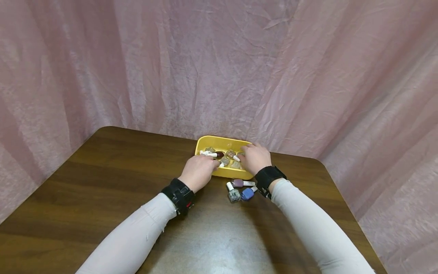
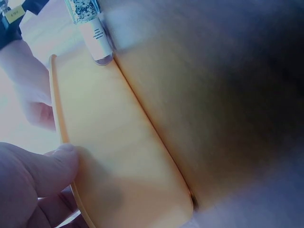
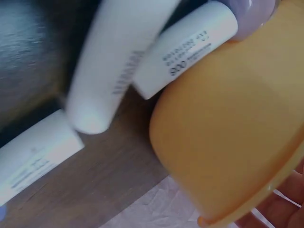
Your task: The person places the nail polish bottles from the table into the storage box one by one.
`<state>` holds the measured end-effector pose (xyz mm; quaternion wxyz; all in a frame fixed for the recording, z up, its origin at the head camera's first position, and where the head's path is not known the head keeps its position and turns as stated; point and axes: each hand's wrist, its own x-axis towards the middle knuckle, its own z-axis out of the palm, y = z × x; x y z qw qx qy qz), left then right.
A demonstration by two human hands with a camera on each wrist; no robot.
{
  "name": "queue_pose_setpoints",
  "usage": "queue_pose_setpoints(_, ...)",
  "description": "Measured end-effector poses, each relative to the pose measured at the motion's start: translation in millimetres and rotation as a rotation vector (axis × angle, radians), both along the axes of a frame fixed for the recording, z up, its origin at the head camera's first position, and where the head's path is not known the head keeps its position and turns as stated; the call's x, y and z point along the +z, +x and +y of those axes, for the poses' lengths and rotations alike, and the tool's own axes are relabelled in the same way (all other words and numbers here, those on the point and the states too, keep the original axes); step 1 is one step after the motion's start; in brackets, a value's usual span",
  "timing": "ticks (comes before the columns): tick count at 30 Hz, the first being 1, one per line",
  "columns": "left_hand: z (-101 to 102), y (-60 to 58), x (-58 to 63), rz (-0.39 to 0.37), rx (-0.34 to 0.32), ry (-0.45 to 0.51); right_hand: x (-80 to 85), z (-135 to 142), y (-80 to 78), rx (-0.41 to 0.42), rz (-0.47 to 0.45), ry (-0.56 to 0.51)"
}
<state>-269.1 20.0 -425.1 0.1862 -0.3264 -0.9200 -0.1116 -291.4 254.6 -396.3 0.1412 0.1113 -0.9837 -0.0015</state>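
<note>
A yellow plastic tray (image 1: 222, 172) holds several small nail polish bottles, among them a dark red one (image 1: 220, 154). My left hand (image 1: 198, 171) grips its near wall; in the left wrist view the thumb (image 2: 64, 161) lies on the outside, with the other fingers behind the rim. Over the tray's right end, my right hand (image 1: 256, 158) reaches in with bent fingers next to the bottles. Whether it holds one is hidden. In the right wrist view, its fingers (image 3: 280, 211) show past the rim.
Before the tray lie a purple polish bottle (image 1: 238, 183), a glitter one (image 1: 234, 195) and a blue one (image 1: 248, 194), all white-capped, close to my right wrist. The brown wooden table (image 1: 102, 171) ends at a pink curtain (image 1: 205, 76) behind.
</note>
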Motion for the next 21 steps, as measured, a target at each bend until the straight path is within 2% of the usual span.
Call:
queue_pose_setpoints(11,-0.8,0.0,0.7,0.023,-0.009,0.006,0.9,15.3,25.1,0.084,0.073,0.057)
queue_pose_setpoints(21,-0.1,-0.4,0.1,0.022,-0.014,0.007,2.4,29.2,49.6,0.12,0.091,0.031)
